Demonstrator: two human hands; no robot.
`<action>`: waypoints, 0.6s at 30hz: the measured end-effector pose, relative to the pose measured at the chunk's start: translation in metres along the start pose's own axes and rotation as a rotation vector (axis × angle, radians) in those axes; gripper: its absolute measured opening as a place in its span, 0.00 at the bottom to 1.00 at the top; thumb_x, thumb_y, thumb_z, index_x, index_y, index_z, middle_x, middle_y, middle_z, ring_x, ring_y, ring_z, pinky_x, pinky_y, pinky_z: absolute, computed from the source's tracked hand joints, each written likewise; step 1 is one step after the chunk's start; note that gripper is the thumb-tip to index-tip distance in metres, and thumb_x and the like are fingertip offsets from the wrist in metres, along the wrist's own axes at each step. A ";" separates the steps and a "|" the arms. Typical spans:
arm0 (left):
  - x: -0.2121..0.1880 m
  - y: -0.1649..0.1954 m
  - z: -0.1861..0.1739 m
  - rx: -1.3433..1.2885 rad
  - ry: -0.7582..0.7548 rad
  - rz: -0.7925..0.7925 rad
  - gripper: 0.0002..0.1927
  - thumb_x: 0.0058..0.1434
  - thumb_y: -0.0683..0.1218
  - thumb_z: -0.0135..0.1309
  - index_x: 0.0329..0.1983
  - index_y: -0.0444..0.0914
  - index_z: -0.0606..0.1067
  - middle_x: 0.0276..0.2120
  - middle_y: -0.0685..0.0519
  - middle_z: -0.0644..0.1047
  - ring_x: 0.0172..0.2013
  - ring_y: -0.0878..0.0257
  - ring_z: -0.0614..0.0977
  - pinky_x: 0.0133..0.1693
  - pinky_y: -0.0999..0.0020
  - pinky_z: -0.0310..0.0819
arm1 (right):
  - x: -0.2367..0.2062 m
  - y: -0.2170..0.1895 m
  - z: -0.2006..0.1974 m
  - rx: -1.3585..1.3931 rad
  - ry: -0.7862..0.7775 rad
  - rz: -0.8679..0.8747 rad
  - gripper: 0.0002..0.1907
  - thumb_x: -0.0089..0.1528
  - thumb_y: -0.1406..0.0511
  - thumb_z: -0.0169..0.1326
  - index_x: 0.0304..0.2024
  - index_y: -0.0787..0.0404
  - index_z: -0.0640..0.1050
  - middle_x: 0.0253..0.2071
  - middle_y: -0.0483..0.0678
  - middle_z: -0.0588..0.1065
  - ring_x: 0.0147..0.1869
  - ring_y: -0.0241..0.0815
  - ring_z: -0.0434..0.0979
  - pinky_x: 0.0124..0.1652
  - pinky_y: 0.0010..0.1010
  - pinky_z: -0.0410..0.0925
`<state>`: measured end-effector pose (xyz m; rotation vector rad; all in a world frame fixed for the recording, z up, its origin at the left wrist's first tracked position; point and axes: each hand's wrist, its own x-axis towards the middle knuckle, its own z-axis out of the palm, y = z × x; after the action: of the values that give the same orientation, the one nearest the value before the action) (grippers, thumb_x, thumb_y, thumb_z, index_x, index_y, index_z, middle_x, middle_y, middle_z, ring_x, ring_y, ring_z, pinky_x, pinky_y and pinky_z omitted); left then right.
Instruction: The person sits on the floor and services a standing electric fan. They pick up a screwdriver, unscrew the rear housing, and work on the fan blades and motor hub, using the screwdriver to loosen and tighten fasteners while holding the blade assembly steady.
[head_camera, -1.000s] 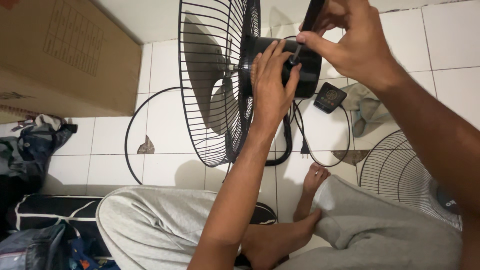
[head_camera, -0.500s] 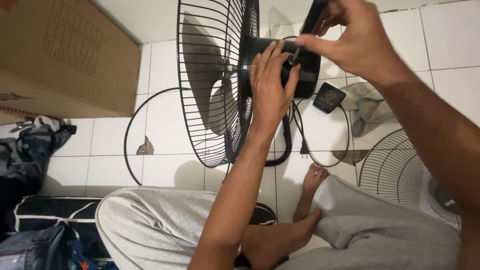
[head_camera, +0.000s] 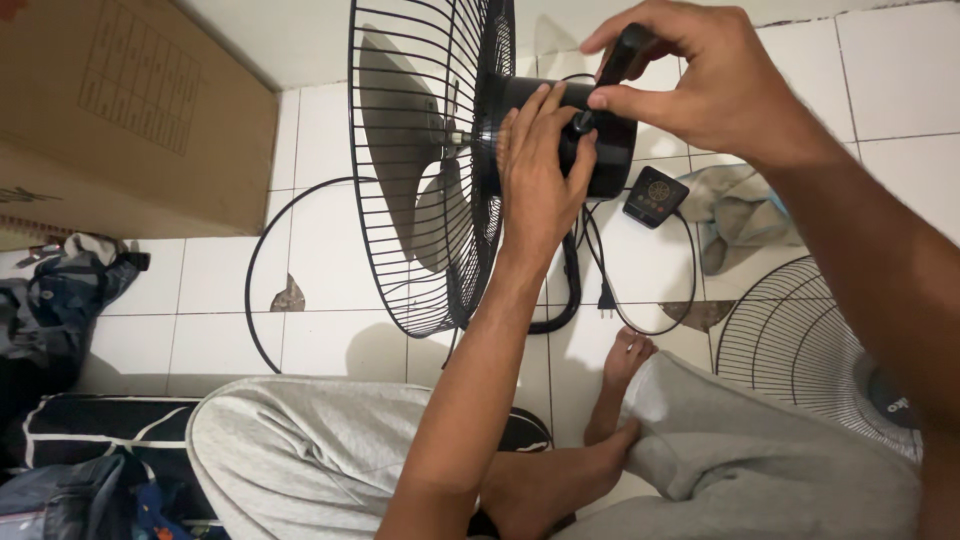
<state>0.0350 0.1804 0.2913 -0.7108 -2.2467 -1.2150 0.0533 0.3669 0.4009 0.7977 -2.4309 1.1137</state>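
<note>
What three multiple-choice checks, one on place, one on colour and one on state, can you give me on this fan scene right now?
1. Where does the loose grille lie?
A. On the floor by the person's right leg
B. On top of the cardboard box
C. Clipped onto the fan

2. What colour is the motor housing?
A. White
B. Black
C. Red

3. What is the right hand doing?
A. Resting flat on the floor
B. Lifting the grey cloth
C. Gripping a black tool handle at the housing

Answers:
1 A: the separate round wire grille lies on the white tiles at the lower right, apart from the fan.
2 B: the housing behind the rear grille is plainly black.
3 C: its fingers close around the tool handle, while the left hand rests against the housing.
</note>
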 end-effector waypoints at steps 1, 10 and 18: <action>0.000 0.000 0.000 0.001 0.000 -0.001 0.14 0.66 0.44 0.59 0.53 0.35 0.75 0.64 0.46 0.75 0.70 0.53 0.70 0.74 0.50 0.53 | 0.001 -0.002 0.001 0.093 0.037 0.017 0.17 0.67 0.69 0.67 0.56 0.64 0.77 0.46 0.45 0.78 0.50 0.34 0.82 0.55 0.27 0.75; -0.001 -0.001 0.000 -0.003 0.005 0.010 0.14 0.66 0.44 0.59 0.53 0.35 0.75 0.63 0.46 0.75 0.70 0.53 0.70 0.74 0.48 0.54 | 0.005 -0.012 0.001 0.036 0.055 -0.065 0.16 0.68 0.72 0.66 0.56 0.67 0.77 0.45 0.49 0.79 0.52 0.38 0.82 0.55 0.29 0.75; -0.002 0.006 -0.005 -0.020 -0.020 0.006 0.35 0.65 0.57 0.61 0.69 0.38 0.65 0.71 0.44 0.67 0.73 0.52 0.67 0.76 0.47 0.52 | 0.009 -0.021 -0.001 -0.075 0.043 -0.100 0.15 0.66 0.73 0.67 0.54 0.68 0.78 0.42 0.50 0.78 0.47 0.39 0.82 0.51 0.29 0.75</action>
<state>0.0407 0.1782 0.2964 -0.7393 -2.2502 -1.2340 0.0596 0.3531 0.4186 0.8519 -2.3552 0.9866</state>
